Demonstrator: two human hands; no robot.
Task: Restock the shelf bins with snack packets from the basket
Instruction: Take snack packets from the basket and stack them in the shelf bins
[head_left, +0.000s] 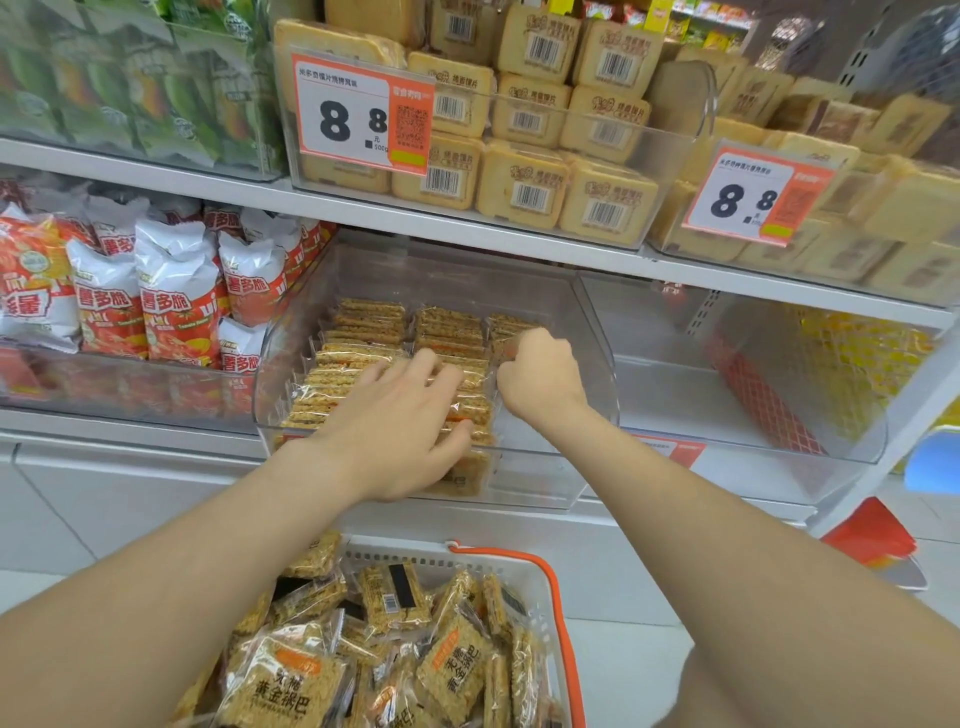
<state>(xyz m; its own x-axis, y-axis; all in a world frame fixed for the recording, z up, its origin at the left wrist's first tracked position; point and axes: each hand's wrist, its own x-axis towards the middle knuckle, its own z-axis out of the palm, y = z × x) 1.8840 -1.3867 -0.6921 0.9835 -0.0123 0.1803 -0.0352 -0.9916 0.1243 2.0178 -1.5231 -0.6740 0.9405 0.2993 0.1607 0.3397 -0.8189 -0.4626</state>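
Snack packets (311, 686) lie heaped in the basket (395, 558) below the shelf (130, 423), within easy reach. In the clear bin (535, 483) more stand on edge in tight rows. The left hand (400, 421) rests spread wide on them, probably steadying them, while the right hand (540, 374) has its fingers (519, 345) curled, pinching one packet into the right-hand row.

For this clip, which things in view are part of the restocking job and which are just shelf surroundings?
Job: left hand flat on the rice packets in the clear bin; right hand pinching one in the right row; basket holding spare packets.
Not involved: chip bags, biscuit packs, price tags.
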